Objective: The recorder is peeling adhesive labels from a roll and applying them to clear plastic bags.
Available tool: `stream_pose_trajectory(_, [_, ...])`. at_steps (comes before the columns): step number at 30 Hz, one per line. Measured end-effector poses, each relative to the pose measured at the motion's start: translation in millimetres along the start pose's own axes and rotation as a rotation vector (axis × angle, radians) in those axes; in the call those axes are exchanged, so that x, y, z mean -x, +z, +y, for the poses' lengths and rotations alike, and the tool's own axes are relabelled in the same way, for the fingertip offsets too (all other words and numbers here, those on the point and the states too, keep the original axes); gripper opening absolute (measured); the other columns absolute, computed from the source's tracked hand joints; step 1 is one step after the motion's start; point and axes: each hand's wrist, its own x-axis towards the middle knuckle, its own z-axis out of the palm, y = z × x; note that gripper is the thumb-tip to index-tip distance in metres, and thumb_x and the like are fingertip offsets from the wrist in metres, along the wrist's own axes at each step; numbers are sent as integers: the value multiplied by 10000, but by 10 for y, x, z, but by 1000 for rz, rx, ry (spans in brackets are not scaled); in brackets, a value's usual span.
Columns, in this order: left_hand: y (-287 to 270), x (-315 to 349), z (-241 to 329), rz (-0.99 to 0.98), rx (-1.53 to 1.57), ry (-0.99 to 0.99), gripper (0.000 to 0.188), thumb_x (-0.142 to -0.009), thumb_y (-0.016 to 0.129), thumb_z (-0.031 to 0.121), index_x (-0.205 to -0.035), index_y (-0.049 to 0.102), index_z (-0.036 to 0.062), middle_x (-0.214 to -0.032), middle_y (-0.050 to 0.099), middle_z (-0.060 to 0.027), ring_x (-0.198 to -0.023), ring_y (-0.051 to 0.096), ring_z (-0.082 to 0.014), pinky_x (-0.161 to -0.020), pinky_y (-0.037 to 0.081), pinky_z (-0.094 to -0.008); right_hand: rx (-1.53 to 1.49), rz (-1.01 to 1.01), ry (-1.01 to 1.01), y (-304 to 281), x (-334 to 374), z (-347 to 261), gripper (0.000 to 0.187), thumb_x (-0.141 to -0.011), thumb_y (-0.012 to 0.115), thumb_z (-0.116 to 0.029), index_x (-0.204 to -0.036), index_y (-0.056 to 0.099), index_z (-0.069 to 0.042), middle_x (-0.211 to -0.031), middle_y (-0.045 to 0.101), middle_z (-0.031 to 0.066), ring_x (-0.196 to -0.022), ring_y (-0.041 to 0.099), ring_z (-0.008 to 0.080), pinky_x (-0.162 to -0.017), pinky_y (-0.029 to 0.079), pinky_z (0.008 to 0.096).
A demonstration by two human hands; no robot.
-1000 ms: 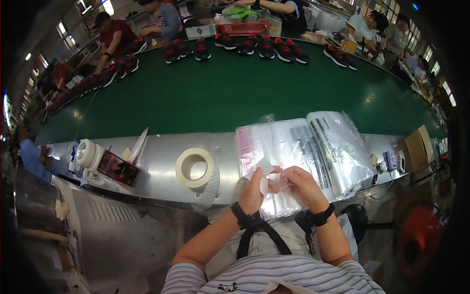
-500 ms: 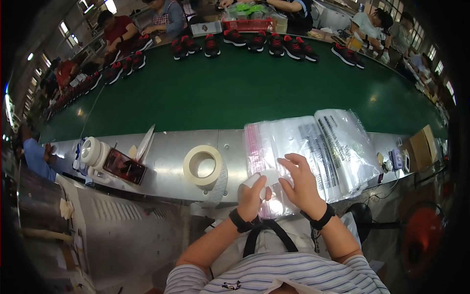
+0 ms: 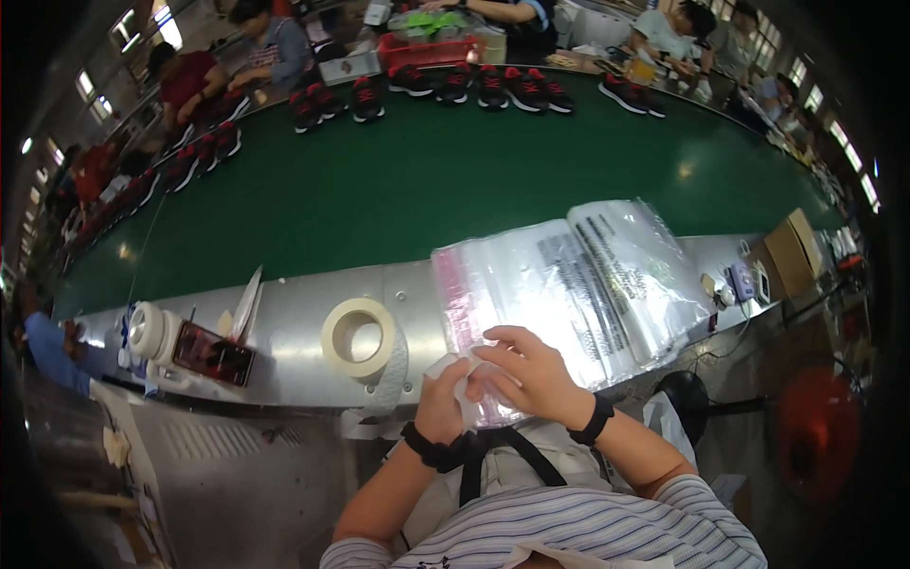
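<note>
My left hand (image 3: 440, 406) is closed on a small white piece of thin, paper-like material (image 3: 442, 366), its thumb pressed along it. Just right of it, my right hand (image 3: 536, 377) has its fingers spread and partly bent, the tips reaching the white piece. Both hands are over the near left part of a stack of clear plastic bags (image 3: 531, 261) with dark print and a pink strip. Left of the hands, a large cream roll of tape (image 3: 334, 343) lies on the metal table edge. A pale, patterned strip (image 3: 389, 379) hangs down beside it.
A phone (image 3: 213, 355) leans on a white bottle (image 3: 152, 332) at left. Beyond the metal ledge runs a green belt (image 3: 379, 190) with several black-and-red shoes (image 3: 526, 90) along its far side. Co-workers sit there. A cardboard box (image 3: 789, 254) stands at right.
The whole view has shifted, so the scene sits further left. My right hand has come closer to my left, its fingertips now at the white piece. My left hand keeps its hold.
</note>
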Motion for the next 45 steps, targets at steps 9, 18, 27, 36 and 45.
stream_pose_trajectory(9, [-41,137,23,229,-109,-13,235,-872,483,179,-1006,514,-12,-826,553,-98,-668,501,-160,-596,420,-288,-15,194,306,-651,422,237,320,-752,630,-65,-1061,552,-46,-1103,509,107,-848,579,192,-679,480,267])
stream_pose_trajectory(18, [457,444,341,-193,-329,-9,466,-925,342,342,-1225,439,0,-1100,547,-167,-628,503,-178,-532,414,-313,94,699,1113,-2423,1515,1558,407,-834,593,-356,-946,509,26,-828,536,58,-739,489,120,-632,412,249])
stream_pose_trajectory(27, [647,312,138,-156,-145,-176,470,-909,407,357,-1224,442,10,-1119,548,-146,-780,538,-210,-656,438,-343,-929,529,1406,-2141,1996,1886,865,-788,401,-696,-1259,265,17,-1071,494,253,-888,543,305,-775,455,402])
stream_pose_trajectory(36, [799,303,73,-13,-200,-226,485,-873,478,365,-1219,445,28,-1102,534,-109,-786,493,-211,-679,410,-344,-1237,957,1209,-2151,1786,2081,1077,-727,448,-738,-1374,13,5,-1247,370,334,-1172,429,379,-945,367,475])
stream_pose_trajectory(45, [878,236,75,36,-229,-200,424,-859,509,360,-1143,476,47,-1042,530,-91,-757,462,-193,-691,395,-342,-1103,636,1181,-2566,1706,2617,784,-743,372,-765,-1080,462,-62,-927,542,67,-819,561,120,-659,493,304])
